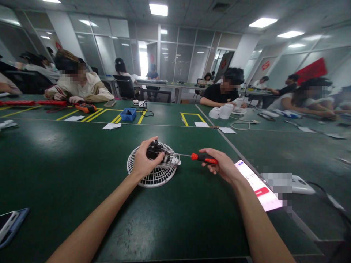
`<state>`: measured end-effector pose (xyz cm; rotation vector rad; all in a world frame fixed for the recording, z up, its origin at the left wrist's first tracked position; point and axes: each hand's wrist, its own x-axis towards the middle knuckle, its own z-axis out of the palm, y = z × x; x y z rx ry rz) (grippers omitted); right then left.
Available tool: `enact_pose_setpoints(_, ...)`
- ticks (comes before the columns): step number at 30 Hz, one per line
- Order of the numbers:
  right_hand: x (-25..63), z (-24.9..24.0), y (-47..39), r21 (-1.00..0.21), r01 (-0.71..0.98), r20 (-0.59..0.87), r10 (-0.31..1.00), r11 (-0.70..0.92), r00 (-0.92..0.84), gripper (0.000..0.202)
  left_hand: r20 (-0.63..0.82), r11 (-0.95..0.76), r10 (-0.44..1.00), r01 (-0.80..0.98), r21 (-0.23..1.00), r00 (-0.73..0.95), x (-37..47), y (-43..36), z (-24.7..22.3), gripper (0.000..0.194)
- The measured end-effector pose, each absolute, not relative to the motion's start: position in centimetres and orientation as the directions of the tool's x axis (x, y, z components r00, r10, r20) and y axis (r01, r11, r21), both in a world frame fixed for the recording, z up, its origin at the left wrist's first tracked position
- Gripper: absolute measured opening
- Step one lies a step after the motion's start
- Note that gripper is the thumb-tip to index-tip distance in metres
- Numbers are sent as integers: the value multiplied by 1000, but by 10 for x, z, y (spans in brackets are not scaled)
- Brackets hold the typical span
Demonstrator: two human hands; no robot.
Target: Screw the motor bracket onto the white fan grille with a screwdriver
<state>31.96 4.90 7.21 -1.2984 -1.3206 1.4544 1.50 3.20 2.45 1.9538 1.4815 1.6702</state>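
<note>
A round white fan grille (157, 179) lies on the green table in front of me, with a black fan motor (153, 149) and some white wiring on top of it. My left hand (144, 160) is wrapped round the motor, thumb on its near side. From the right, my right hand (219, 162) grips a screwdriver (204, 157) by its red and black handle. The thin shaft points left, and its tip reaches the motor assembly; whether it sits in a screw is too small to tell.
A lit phone (257, 186) lies beside my right forearm, near a white device (303, 185) with a cable. Another phone (11, 224) is at the left edge. Farther off are a blue bin (128, 114), paper pieces, yellow tape and white fan parts (226, 111) by a co-worker.
</note>
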Motion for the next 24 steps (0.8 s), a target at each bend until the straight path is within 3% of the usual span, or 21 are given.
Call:
enact_pose_setpoints(5, 323, 69, 52, -998, 3, -56, 982, -57, -180, 52, 652, -489, 748, 558, 670, -127, 15, 32, 23, 57)
enact_pose_setpoints(9, 322, 65, 52, -999, -3, 51, 982, 51, -181, 43, 652, -490, 748, 560, 668, -123, 15, 33, 22, 56)
enact_pose_setpoints(11, 320, 65, 51, -999, 20, 29, 984, 33, -177, 38, 653, -490, 747, 561, 667, -122, 15, 34, 23, 56)
enact_pose_setpoints(17, 314, 72, 48, -968, 161, -217, 966, -193, -142, 40, 659, -500, 746, 573, 649, -97, 15, 33, 25, 53)
enact_pose_setpoints(24, 321, 74, 49, -993, 72, -98, 983, -88, -152, 46, 641, -485, 758, 550, 680, -123, 15, 32, 25, 47)
